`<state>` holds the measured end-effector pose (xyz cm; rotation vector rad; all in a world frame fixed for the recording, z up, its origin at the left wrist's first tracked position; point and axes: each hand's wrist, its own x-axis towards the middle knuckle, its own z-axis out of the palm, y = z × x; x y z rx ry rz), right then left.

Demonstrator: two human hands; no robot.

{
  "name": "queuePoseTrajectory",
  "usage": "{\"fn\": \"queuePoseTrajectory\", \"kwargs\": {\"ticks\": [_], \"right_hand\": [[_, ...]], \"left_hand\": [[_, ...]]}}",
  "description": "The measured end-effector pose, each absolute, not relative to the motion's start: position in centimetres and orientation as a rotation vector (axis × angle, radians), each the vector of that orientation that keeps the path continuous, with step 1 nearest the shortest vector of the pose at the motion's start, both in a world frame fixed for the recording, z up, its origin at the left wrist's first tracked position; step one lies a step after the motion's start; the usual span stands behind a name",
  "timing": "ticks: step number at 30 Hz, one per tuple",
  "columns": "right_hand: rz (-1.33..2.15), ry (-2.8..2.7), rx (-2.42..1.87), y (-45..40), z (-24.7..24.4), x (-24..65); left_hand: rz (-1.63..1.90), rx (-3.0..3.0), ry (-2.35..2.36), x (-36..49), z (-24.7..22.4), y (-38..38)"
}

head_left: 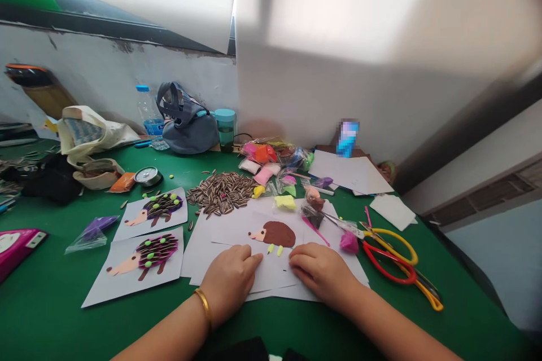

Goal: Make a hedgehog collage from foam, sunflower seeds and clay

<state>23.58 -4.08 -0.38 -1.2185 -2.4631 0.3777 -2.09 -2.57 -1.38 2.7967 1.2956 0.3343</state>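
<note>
A brown clay hedgehog (279,234) with a peach face lies on white paper (271,279) in front of me. Two short pale-yellow clay pieces (279,250) sit just under its body. My left hand (232,275) rests on the paper at the lower left of the hedgehog, fingers curled in and pressed together; whatever they may hold is hidden. On the other side, my right hand (324,273) lies on the paper just below the hedgehog's right end, fingers stretched toward the yellow pieces and thumb apart, with nothing visible in it.
Two hedgehog pictures with seed spines (157,252) lie at left. Behind the paper are a sunflower seed heap (222,192) and bagged coloured clay (265,153). Scissors (392,259) and a pink clay lump (349,242) lie right. A bag (190,130) and cup (226,127) stand behind.
</note>
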Motion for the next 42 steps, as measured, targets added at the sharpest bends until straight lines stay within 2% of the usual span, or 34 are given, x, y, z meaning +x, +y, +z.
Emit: {"fn": "queuePoseTrajectory", "kwargs": {"ticks": [19,31,36,42], "right_hand": [[0.426,-2.480,-1.291,-3.6,-0.7,21.5],[0.509,-2.422,-1.169,-1.0,1.2,21.3],[0.603,-2.413,-1.233,-2.6,0.3,22.2],[0.545,-2.378,-1.287,-3.3,-0.8,22.0]], "left_hand": [[0.298,2.773,1.283,-2.1,-1.6,-2.4],[0.258,2.726,1.278,-2.0,-1.3,-2.5],[0.258,2.727,1.280,-2.0,-1.5,-2.5],[0.248,2.735,1.280,-2.0,-1.6,-2.5]]}}
